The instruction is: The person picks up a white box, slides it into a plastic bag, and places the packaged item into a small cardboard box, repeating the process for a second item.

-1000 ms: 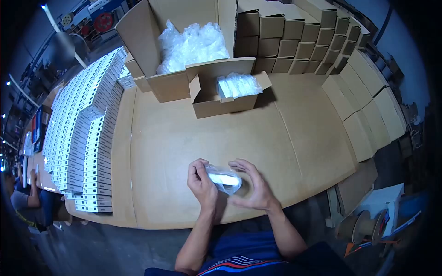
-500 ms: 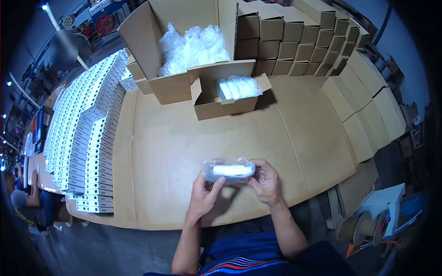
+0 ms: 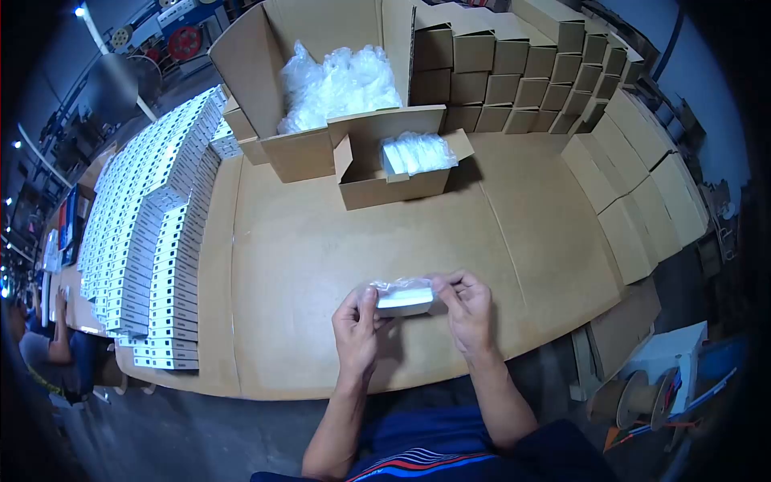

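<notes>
left hand (image 3: 356, 329) and right hand (image 3: 467, 315) clamped on opposite ends of a white item in clear plastic (image 3: 404, 299), held above the near middle of the cardboard-covered counter (image 3: 361, 241), small open box (image 3: 393, 190) farther away, stacked white boxes (image 3: 132, 265) at left

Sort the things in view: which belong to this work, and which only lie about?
Likely in use:
- wrapped pack, in left hand and right hand
- small box, packs inside
- big box of clear plastic
- white boxes
- brown boxes

Apparently just around:
- spool
- red wheel
</notes>
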Demonstrator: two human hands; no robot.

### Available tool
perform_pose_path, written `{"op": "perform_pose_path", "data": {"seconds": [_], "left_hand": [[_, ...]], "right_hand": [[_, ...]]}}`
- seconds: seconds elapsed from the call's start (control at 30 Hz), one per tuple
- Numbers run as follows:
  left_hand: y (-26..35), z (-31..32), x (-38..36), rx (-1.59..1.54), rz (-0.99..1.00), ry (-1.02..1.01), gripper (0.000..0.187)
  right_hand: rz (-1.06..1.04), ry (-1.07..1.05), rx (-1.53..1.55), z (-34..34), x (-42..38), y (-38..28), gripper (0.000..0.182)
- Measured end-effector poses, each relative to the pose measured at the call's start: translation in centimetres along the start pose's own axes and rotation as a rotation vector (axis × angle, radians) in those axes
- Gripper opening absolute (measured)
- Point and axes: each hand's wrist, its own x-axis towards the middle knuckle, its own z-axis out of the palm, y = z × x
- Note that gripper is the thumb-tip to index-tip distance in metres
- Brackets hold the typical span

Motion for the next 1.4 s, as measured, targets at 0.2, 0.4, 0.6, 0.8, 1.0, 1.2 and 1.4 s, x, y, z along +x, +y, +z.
{"op": "perform_pose_path", "data": {"seconds": [0.2,0.4,0.6,0.8,1.0,1.2,1.4], "left_hand": [[-0.1,-0.2,0.4,0.011,0.03,0.033,0.034],[0.1,0.0,0.0,-0.036,-0.003,0.008,0.029],[0.1,-1.4,0.3,0.044,0.006,0.002,0.022],[2.8,-1.1,-0.5,0.283,0.225,-0.292,0.04],[2.3,-2.5,0.4,0.503,0.186,-0.372,0.028],[2.7,-2.4,1.2,0.486,0.092,-0.357,0.023],[3.4,-2.7,2.7,0.508,0.097,-0.34,0.023]], "right_hand": [[-0.496,-0.319,-0.472,0.3,0.0,-1.2,0.03],[-0.382,-0.32,-0.626,0.1,0.8,-1.9,0.035],[-0.241,-0.327,-0.501,-0.6,0.9,-1.1,0.033],[-0.194,-0.341,-0.441,-1.0,1.2,-0.7,0.03],[-0.48,-0.341,-0.686,0.0,1.6,-3.3,0.031],[-0.468,-0.576,-0.77,0.3,2.4,-6.0,0.028],[-0.721,-0.714,-1.121,1.2,4.7,-8.4,0.024]]}}
